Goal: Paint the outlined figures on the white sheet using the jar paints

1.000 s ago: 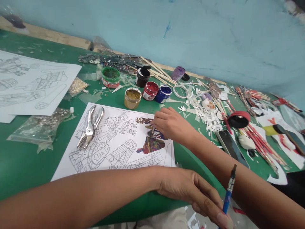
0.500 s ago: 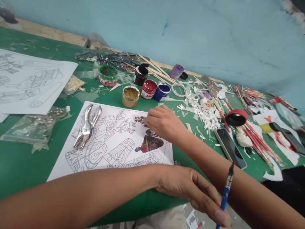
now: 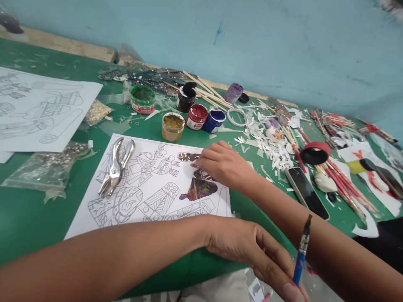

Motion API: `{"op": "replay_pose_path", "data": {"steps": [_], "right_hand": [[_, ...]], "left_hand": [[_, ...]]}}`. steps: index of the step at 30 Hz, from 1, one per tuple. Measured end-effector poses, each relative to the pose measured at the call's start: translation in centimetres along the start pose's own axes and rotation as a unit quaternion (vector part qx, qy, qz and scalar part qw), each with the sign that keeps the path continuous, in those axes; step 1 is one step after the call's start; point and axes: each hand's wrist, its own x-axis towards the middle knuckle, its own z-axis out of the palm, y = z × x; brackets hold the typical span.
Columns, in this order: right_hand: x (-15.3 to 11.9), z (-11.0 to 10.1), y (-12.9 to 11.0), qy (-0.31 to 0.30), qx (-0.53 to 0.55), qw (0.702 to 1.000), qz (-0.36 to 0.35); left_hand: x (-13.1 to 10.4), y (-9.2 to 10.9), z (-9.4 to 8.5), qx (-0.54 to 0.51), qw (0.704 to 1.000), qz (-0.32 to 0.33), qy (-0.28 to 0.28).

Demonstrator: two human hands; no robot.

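My left hand (image 3: 255, 247) is closed around a blue paintbrush (image 3: 301, 256), whose dark bristles point up, at the table's front edge. My right hand (image 3: 222, 163) rests on the right side of a printed drawing sheet (image 3: 126, 214), its fingers bent together. Whatever lies between those fingertips is hidden. Beside them shows a small brown painted shape (image 3: 188, 157), and just below sits a larger dark, multicoloured painted shape (image 3: 200, 189). A silver hole punch (image 3: 115, 167) lies on the left part of the sheet.
Open paint jars, ochre (image 3: 173, 128), red (image 3: 197, 117), blue (image 3: 214, 121), black (image 3: 186, 98) and green (image 3: 142, 99), stand behind the sheet. Paper scraps (image 3: 267, 142), a phone (image 3: 307, 192) and red-painted sticks (image 3: 346, 188) lie right. Another drawing sheet (image 3: 40, 134) and a bag (image 3: 40, 172) are left.
My right hand has shifted slightly right, showing more of the small brown shape. The brush in my left hand has tilted a little and moved slightly right.
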Motion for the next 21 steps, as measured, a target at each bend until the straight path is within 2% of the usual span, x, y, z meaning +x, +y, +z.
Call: {"op": "replay_pose_path", "data": {"steps": [2,5,7,9,11,12,14,15,18,21], "right_hand": [[-1.5,-0.5,1.6,0.025,-0.006,0.999,0.044],[-4.4,-1.2,4.5,0.068,-0.031,0.983,0.165],[-6.2,-1.7,5.9,0.063,-0.079,0.963,0.252],[-7.9,-2.3,6.0,0.043,-0.124,0.942,0.308],[-9.3,-3.2,4.6,0.073,-0.12,0.938,0.317],[-9.9,-3.8,3.5,0.113,-0.097,0.94,0.308],[-11.0,-5.1,0.5,0.201,-0.047,0.942,0.265],[-11.5,-5.8,-1.1,0.219,-0.018,0.947,0.236],[-12.2,-7.2,-5.3,0.208,0.089,0.959,0.168],[-11.7,-7.9,-7.7,0.222,0.099,0.958,0.15]], "left_hand": [[-0.1,0.2,0.1,-0.002,1.0,-0.003,0.006],[-0.1,0.5,0.2,-0.002,1.0,-0.008,0.029],[-0.2,0.8,0.3,-0.003,0.999,-0.001,0.041],[-0.2,1.0,0.4,-0.012,0.999,0.001,0.051],[-0.2,1.2,0.6,-0.021,0.997,0.011,0.07],[-0.2,1.3,0.7,-0.026,0.996,0.025,0.086],[-0.2,1.4,0.8,-0.039,0.988,0.071,0.13],[-0.2,1.5,0.9,-0.048,0.982,0.095,0.155],[-0.2,1.8,1.3,-0.086,0.96,0.143,0.223],[-0.3,2.1,1.6,-0.109,0.948,0.154,0.257]]}}
